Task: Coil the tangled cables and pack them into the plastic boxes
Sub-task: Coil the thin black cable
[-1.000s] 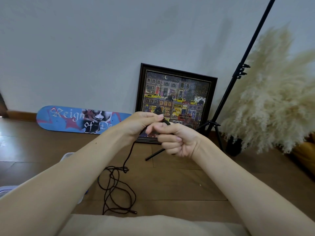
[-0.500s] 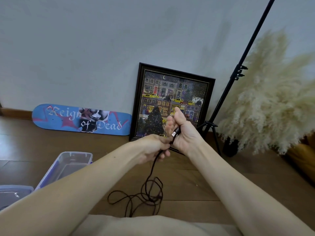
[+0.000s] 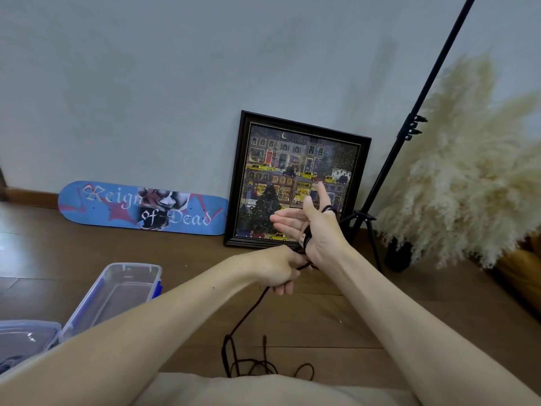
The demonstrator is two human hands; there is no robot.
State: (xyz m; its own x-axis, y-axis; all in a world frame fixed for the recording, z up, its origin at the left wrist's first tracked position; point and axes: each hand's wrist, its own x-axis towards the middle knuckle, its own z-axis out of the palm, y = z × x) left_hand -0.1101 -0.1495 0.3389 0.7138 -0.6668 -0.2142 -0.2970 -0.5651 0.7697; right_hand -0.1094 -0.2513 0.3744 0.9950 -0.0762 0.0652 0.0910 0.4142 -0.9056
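A thin black cable (image 3: 248,312) runs up from a loose tangle (image 3: 257,367) on the wooden floor to my hands. My right hand (image 3: 319,230) is raised with fingers and thumb straight, and the cable is looped around its palm, a plug end lying against the palm. Just below it, my left hand (image 3: 275,268) grips the cable with curled fingers. An uncovered clear plastic box (image 3: 134,266) with blue clips stands on the floor at the left. A second clear box (image 3: 26,332) sits at the lower left edge, with something dark inside.
A blue skateboard deck (image 3: 140,208) and a framed picture (image 3: 295,177) lean against the wall. A black tripod stand (image 3: 409,133) rises at the right, beside a vase of pampas grass (image 3: 468,177). My beige-clad lap fills the bottom edge.
My right hand went from curled around the cable end to raised with straight fingers. My left hand dropped below it, bringing a loop of cable around the palm; the floor tangle slid nearer.
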